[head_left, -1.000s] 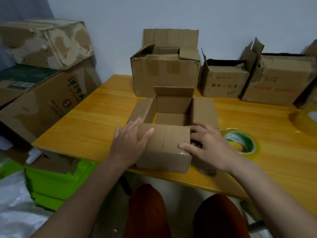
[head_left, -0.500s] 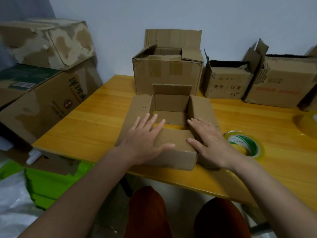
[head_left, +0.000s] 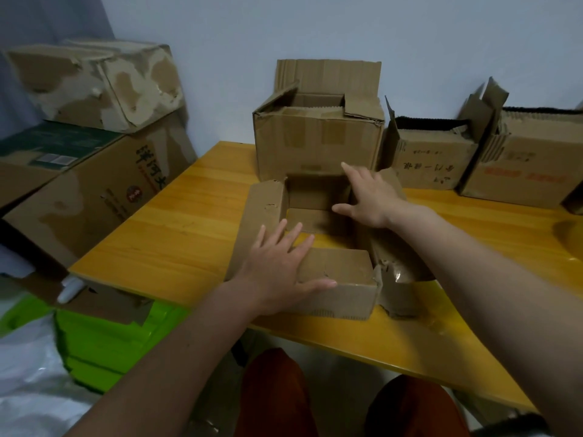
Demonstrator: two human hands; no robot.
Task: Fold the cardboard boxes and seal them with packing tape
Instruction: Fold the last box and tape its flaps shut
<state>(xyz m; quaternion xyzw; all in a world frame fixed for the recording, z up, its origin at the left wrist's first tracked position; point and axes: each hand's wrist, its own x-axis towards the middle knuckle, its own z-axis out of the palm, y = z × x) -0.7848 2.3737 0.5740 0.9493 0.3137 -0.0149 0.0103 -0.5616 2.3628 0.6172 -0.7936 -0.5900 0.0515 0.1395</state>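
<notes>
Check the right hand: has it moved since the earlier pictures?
Yes. The right hand left the box's near flap and reached away from the person, toward the large box behind.

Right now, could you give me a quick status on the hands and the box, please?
Left hand flat on near flap. Right hand open, reaching over far side. Box still open, untaped. Nothing in the way.

A yellow wooden table [head_left: 164, 244] stands against a plain pale wall [head_left: 410, 42]. Left of the table, white sheeting [head_left: 28, 383] covers the floor.
</notes>
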